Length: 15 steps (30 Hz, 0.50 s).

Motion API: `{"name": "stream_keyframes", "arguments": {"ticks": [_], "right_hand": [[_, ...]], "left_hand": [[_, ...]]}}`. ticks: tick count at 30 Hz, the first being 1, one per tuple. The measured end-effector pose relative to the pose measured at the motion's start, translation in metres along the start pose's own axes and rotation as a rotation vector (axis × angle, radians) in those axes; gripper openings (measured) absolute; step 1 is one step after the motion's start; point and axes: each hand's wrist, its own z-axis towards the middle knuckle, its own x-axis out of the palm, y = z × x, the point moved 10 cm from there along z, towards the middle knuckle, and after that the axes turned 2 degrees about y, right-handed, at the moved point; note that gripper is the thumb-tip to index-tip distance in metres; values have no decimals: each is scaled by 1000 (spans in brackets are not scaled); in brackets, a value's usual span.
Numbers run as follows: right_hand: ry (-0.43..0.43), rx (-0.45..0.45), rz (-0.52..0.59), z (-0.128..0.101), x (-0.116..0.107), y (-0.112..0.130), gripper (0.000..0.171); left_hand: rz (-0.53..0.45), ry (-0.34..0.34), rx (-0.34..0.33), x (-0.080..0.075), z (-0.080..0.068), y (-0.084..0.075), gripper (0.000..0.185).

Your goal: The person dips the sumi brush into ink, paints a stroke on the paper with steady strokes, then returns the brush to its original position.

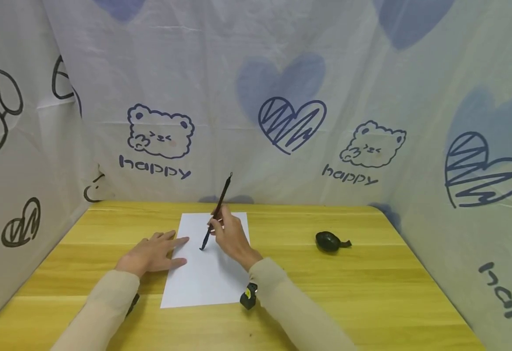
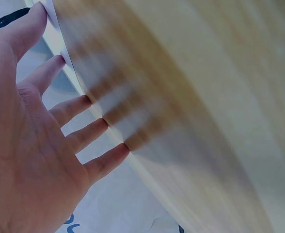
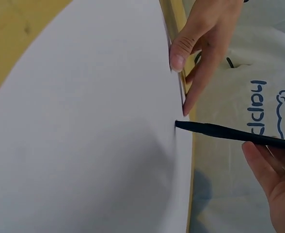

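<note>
A sheet of white paper [image 1: 194,287] lies on the wooden table. My right hand [image 1: 231,236] pinches a dark calligraphy brush [image 1: 222,196] midway along its handle, which slants up and away to the right. The brush tip meets the sheet left of its middle, where a small dark mark shows. In the right wrist view, the brush [image 3: 210,130] has its dark tip right at the paper [image 3: 84,87]. Fingers spread, my left hand [image 1: 152,253] rests across the sheet's left edge, thumb and index fingertip on the paper.
To the right on the table [image 1: 326,287] sits a small black oval dish-like object [image 1: 328,242] with a short tail. Printed white cloth [image 1: 229,83] hangs behind and at both sides. A black device with a yellow spot [image 1: 249,296] is by the right wrist.
</note>
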Motion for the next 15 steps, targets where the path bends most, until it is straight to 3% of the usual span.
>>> {"name": "stream_keyframes", "arguments": {"ticks": [15], "right_hand": [[27,-9,-70,-3,2,2,11]], "left_hand": [[-1,8,-9,0,0,-1,74]]}}
